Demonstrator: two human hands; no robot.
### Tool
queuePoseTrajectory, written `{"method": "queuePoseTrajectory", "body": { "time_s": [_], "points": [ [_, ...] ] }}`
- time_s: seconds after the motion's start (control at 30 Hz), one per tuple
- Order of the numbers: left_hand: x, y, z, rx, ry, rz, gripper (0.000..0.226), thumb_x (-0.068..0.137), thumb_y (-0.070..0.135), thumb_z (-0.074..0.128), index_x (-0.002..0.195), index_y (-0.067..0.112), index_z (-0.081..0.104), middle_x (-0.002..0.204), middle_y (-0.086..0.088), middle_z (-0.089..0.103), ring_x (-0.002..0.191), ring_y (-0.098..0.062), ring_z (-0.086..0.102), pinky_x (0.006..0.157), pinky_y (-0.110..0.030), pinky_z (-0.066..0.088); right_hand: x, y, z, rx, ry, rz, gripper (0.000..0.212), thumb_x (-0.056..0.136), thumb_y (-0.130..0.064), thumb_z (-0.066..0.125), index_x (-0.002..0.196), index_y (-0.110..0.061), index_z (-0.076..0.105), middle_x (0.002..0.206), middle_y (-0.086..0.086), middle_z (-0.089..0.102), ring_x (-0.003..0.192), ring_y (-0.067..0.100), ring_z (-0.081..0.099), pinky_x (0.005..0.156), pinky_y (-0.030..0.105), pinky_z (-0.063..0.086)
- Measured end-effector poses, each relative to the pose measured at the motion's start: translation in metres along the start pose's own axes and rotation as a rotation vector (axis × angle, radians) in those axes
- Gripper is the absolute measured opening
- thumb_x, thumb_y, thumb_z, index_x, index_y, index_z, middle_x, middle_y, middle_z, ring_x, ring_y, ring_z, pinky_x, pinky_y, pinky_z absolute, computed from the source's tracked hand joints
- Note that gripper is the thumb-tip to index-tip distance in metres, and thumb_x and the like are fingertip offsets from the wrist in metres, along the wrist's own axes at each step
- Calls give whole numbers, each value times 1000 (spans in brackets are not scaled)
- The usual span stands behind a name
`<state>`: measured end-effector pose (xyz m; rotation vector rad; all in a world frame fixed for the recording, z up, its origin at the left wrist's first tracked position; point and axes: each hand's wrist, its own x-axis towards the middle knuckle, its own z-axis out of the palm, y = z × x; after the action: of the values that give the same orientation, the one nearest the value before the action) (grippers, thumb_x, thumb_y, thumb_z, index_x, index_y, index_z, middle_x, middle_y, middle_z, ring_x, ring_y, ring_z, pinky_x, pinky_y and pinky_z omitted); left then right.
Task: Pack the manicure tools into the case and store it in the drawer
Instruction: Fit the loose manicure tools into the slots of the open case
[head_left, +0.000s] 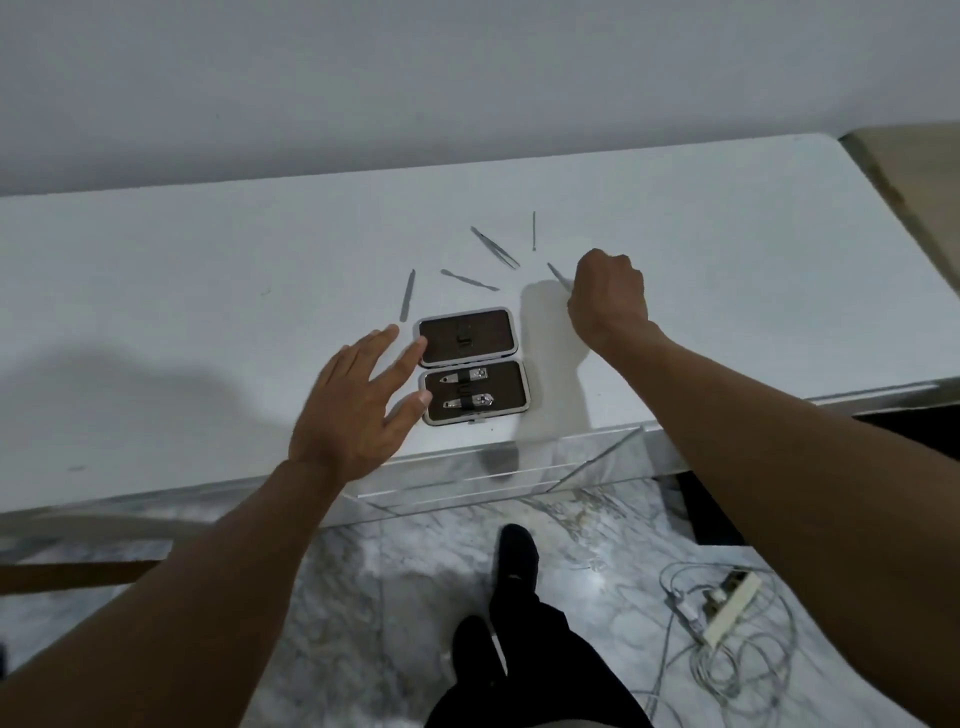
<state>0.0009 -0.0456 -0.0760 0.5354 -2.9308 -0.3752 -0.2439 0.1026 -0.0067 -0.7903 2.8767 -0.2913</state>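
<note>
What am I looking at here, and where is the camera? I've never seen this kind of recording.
No robot here: a person's two bare hands, filmed from a camera worn on their head, looking down. On the white table lies an open manicure case with two nail clippers strapped in its near half. Four slim metal tools, tweezers among them, lie loose beyond it. The open left hand touches the case's left edge. The right hand grips a fifth slim tool.

Shiny metal rim, matt brown lining on the case (493, 338); polished metal nail clippers (467, 401); dull grey metal tweezers (494, 247); smooth matt white tabletop (208, 291); glossy marbled floor (395, 571).
</note>
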Motion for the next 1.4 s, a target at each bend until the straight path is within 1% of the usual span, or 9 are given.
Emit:
{"method": "queuePoseTrajectory", "body": {
  "time_s": [0.13,0.3,0.5,0.57,0.67,0.73,1.0,1.17,1.4],
  "points": [
    [1,-2,1,4,7,-1,59,96,57,29,149,32,33,156,-5,34,143,-24,29,116,-44,25,1,5,-2,6,7,53,22,82,1,67,80,-9,47,102,23,67,97,40,63,71,32,39],
    [1,-5,1,-11,7,7,62,96,59,31,150,30,32,156,-4,34,143,-23,30,116,-44,27,-9,4,-1,-36,1,55,12,83,2,65,92,-2,58,104,23,67,101,40,62,78,35,46],
    [1,-4,1,-11,18,5,62,94,60,31,149,31,34,156,-3,35,142,-23,32,115,-45,29,-11,7,-6,-5,-29,81,14,81,0,66,87,-5,55,103,24,67,100,40,63,83,38,50],
    [0,-3,1,-3,17,-3,62,95,60,30,149,31,34,156,-3,35,142,-23,32,115,-45,30,-8,5,-8,-10,-60,66,11,80,-1,65,84,-3,55,99,23,66,100,39,63,78,36,48],
    [2,-4,2,1,15,-5,61,95,60,30,149,32,33,156,-3,34,143,-23,31,114,-45,30,-4,8,-11,7,-125,80,34,79,-2,65,62,-9,37,81,15,55,92,36,60,71,31,38],
    [2,-4,2,5,17,-4,61,95,60,30,149,32,34,156,-2,34,143,-23,31,114,-45,29,-5,9,-14,53,-163,94,37,78,-7,66,60,-12,34,71,10,49,83,34,54,70,31,38],
    [2,-6,4,10,48,2,60,94,59,31,148,31,36,154,-3,37,141,-23,33,113,-42,28,-16,12,-1,14,-87,77,21,75,-23,67,84,-5,61,87,11,50,81,35,55,69,31,41],
    [2,-5,4,19,68,4,59,94,58,33,147,32,37,153,-3,38,140,-22,34,113,-41,28,-22,12,5,40,-15,1,23,71,-14,59,57,-8,42,58,9,44,64,36,48,49,27,28],
    [1,-3,3,8,75,4,59,94,56,36,147,31,39,153,-4,39,140,-23,35,113,-42,29,-28,20,13,71,41,-87,17,77,-7,59,83,8,63,83,24,70,85,44,61,71,39,50]
  ]
}}
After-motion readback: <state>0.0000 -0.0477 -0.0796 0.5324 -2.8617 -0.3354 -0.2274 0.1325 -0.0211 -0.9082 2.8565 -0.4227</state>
